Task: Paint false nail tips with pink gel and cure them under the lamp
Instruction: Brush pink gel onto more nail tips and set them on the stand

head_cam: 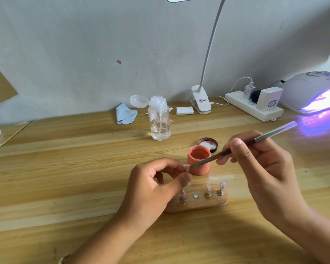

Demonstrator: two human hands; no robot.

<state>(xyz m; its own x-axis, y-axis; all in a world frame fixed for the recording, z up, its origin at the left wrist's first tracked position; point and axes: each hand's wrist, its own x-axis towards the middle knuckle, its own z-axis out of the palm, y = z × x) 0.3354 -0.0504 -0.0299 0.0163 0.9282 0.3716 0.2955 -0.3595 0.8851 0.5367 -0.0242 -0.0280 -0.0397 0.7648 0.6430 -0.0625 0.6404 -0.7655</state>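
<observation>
Smooth wooden table [65, 168], clear plastic bottle [159, 119], metal brush handle [274, 133]

The left hand [156, 187] is pinching a pale nail tip [187, 167] just before the open pink gel pot [198, 169], the right hand [259, 164] is touching its slim brush [271, 134] to it, and the curing lamp [311, 92] is glowing violet.

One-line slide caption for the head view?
Left hand pinches nail tip; right hand holds brush to it beside open pink gel pot; curing lamp lit.
</observation>
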